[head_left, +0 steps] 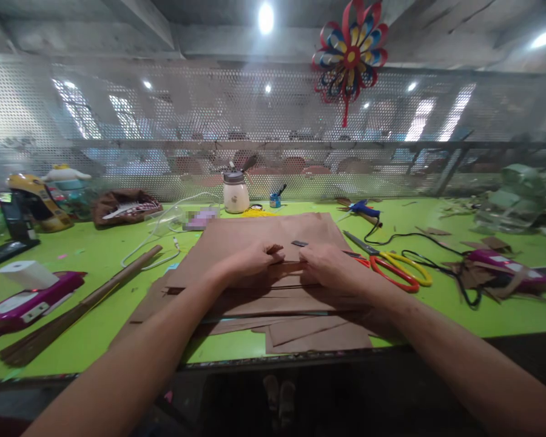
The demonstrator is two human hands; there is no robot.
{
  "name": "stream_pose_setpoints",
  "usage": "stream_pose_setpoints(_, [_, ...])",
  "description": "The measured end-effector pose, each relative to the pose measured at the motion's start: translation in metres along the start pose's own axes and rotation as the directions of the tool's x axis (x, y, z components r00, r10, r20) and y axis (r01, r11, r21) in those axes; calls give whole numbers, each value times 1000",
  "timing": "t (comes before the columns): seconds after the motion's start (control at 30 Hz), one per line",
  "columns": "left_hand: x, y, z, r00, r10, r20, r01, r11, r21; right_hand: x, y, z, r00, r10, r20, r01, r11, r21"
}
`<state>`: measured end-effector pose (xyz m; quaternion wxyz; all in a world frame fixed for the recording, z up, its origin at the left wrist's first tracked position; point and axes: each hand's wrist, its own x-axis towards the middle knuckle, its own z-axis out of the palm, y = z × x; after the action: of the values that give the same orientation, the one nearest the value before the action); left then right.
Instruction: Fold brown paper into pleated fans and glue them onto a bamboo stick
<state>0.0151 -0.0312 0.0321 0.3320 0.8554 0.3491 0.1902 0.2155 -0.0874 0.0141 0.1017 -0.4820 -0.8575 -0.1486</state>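
Note:
A stack of brown paper sheets (264, 233) lies on the table in front of me, and both my hands are over it. My left hand (255, 260) is closed, pinching a narrow brown paper strip (292, 267). The strip spans the short gap to my right hand (325, 265), whose fingers are closed on its other end. A small folded brown tip pokes out above the left fingers. Just beyond the right fingertips shows a small dark flat piece (299, 243); whether it is held or lies on the paper, I cannot tell.
Scissors with red and yellow handles (400, 271) lie to the right, near a blue glue gun (364, 210) and its black cord. A bundle of long brown strips (86, 306) and a purple power strip (68, 288) lie left. A white jar (235, 195) stands behind the stack.

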Motion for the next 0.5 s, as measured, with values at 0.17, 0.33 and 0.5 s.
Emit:
stream_pose_setpoints(0.17, [-5,4,-2,999,41,30,-40,999,-35,3,2,1,995,-23,-93,26,999,35])
stream_pose_setpoints(0.33, [-12,13,-7,998,68,13,-68,997,-49,5,6,5,990,7,-141,16,988,155])
stream_pose_setpoints(0.5, [-12,13,-4,996,-64,64,73,985,-157,2,9,-1,995,31,-97,12,907,421])
